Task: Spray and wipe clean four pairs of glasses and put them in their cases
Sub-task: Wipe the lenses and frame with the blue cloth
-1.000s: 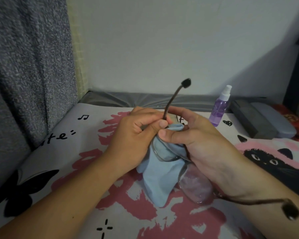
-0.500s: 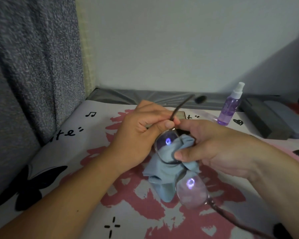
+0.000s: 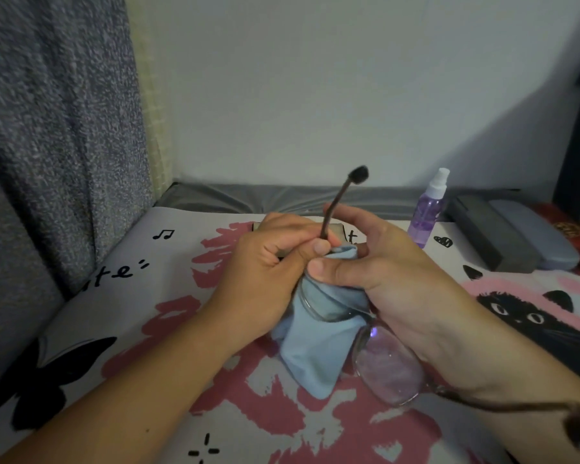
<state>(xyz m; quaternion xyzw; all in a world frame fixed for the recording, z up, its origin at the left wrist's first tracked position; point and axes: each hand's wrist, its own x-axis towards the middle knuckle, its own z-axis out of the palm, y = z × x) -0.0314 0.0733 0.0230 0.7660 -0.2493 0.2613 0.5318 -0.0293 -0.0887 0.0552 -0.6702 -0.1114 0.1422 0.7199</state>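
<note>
The glasses (image 3: pixel 365 333) are held above the bed (image 3: pixel 114 296), long axis running toward the near right; left hand (image 3: pixel 265 279) pinches the far hinge; right hand (image 3: pixel 392 279) clamps the cloth (image 3: pixel 312 356) on the far lens; the near lens lies bare, closer to the right hand.

A plain white wall (image 3: pixel 315 88), a grey curtain (image 3: pixel 54 128) at left, dim light.

I see my two hands (image 3: pixel 262 279), one pair of glasses (image 3: pixel 387 366), one cloth (image 3: pixel 312 356), one spray bottle (image 3: pixel 427 212), two cases (image 3: pixel 493 236)
</note>
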